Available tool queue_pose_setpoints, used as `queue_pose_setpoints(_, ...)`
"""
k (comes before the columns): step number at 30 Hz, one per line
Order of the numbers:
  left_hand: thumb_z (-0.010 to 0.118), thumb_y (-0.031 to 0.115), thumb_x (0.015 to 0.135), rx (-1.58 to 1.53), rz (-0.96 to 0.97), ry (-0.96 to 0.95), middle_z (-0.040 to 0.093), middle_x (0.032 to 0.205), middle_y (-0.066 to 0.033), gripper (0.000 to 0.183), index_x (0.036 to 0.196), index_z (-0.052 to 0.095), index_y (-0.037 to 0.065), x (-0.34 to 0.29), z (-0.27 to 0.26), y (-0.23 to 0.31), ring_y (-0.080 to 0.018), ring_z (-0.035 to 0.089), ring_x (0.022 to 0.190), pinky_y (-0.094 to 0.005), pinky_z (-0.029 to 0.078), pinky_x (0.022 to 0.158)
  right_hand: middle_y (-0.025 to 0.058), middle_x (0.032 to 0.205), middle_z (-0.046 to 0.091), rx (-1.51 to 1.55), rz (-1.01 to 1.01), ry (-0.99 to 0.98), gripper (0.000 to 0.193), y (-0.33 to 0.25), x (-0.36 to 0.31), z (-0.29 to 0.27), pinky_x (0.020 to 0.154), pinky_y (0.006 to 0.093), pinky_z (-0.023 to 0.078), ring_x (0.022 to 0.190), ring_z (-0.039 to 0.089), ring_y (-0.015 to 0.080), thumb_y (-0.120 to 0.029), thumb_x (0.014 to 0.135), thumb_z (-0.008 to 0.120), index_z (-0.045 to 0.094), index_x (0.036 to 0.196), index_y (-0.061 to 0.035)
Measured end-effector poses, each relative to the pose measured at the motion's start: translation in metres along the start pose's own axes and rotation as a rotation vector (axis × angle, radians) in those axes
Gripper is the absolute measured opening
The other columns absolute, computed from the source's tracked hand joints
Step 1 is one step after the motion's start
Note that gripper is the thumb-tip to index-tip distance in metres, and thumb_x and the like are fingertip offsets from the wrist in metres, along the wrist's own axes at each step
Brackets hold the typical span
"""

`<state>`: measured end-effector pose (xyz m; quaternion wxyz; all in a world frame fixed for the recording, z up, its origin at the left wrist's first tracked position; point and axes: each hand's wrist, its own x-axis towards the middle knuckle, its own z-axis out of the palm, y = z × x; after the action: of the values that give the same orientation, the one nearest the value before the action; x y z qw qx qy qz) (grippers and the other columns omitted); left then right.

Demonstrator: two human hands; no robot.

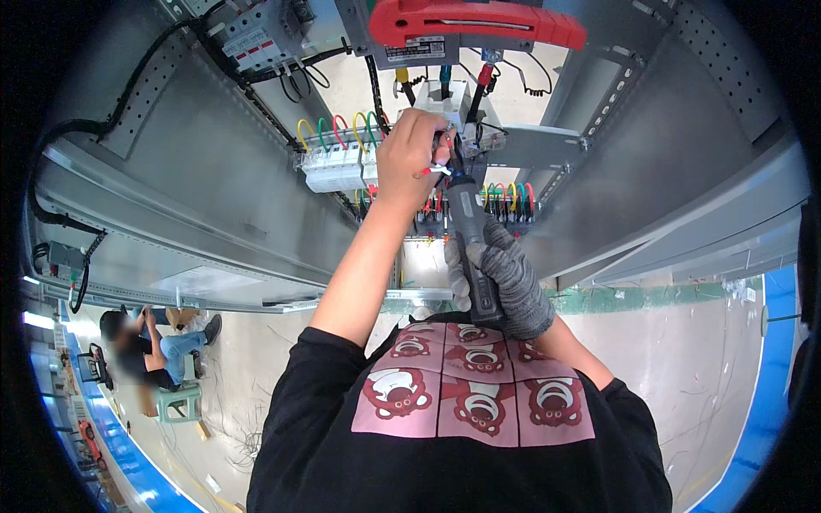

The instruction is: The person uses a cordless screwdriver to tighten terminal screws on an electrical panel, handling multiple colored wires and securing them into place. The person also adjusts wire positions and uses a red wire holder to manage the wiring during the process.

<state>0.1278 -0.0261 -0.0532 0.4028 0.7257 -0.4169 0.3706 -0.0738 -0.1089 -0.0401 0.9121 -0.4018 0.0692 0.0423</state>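
My right hand (516,286), in a grey knit glove, wraps round a long, straight black-and-grey power screwdriver (466,212). The tool points away from me into the metal cabinet. At its far end my bare left hand (408,158) is closed, with thumb and fingers pinched together. Whatever lies between those fingertips is hidden. A short red-and-white wire end (434,171) shows beside the left fingers. Just left of that hand sits a row of white circuit breakers (335,169) with looped yellow, green and red wires. Thick cables with a red sleeve (485,75) hang beyond the tool tip.
A red handle (479,23) on a grey switch spans the top. Metal panels (231,162) wall in both sides. More coloured wire loops (510,198) lie right of the tool. At far left, a person (154,346) sits on a green stool (180,402), with loose wires on the floor.
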Motion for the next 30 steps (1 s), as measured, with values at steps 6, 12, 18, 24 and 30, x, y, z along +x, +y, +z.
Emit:
queue_pose_setpoints(6,0.072,0.001,0.074,0.048,0.038,-0.074,0.06,0.087,-0.009,0.022,0.091,0.06,0.006,0.005,-0.008,-0.002,-0.0264,0.064,0.072,-0.0366,0.052,0.062,0.0075,0.083,0.061,0.066,0.007,0.03,0.027,0.0,0.01,0.005,0.049,0.03,0.053,0.061,0.062,0.0166,-0.02,0.092,0.061,0.055,0.112,-0.0036)
queue_pose_setpoints(12,0.072,0.0,0.072,0.014,0.078,-0.094,0.061,0.088,-0.0093,0.024,0.092,0.06,0.007,0.008,-0.007,-0.006,-0.0269,0.064,0.072,-0.0363,0.052,0.061,0.0074,0.077,0.06,0.085,0.01,0.113,0.025,0.001,0.012,0.017,0.05,0.0296,0.052,0.059,0.06,0.0164,-0.022,0.094,0.059,0.056,0.109,-0.0032)
queue_pose_setpoints(18,0.07,-0.004,0.071,-0.006,0.132,-0.098,0.061,0.086,-0.0089,0.026,0.093,0.06,0.006,0.011,-0.008,-0.009,-0.0272,0.064,0.073,-0.0358,0.052,0.061,0.0074,0.074,0.059,0.045,-0.04,0.045,0.027,0.005,0.013,0.022,0.051,0.0279,0.051,0.059,0.059,0.0158,-0.024,0.094,0.058,0.054,0.111,-0.0024)
queue_pose_setpoints(24,0.07,-0.007,0.068,-0.045,0.133,-0.141,0.061,0.087,-0.0082,0.03,0.094,0.06,0.005,0.014,-0.01,-0.012,-0.0271,0.065,0.073,-0.0363,0.053,0.059,0.0072,0.078,0.058,0.136,-0.067,0.07,0.032,0.013,0.017,0.034,0.059,0.0266,0.052,0.063,0.057,0.0148,-0.026,0.092,0.06,0.053,0.113,-0.0022)
queue_pose_setpoints(30,0.07,-0.008,0.066,-0.053,0.14,-0.151,0.061,0.088,-0.008,0.033,0.095,0.06,0.006,0.015,-0.007,-0.017,-0.0273,0.065,0.074,-0.0364,0.053,0.058,0.0057,0.08,0.055,0.16,-0.164,0.081,0.034,0.019,0.02,0.045,0.062,0.0269,0.052,0.067,0.055,0.0141,-0.021,0.088,0.064,0.052,0.114,-0.0025)
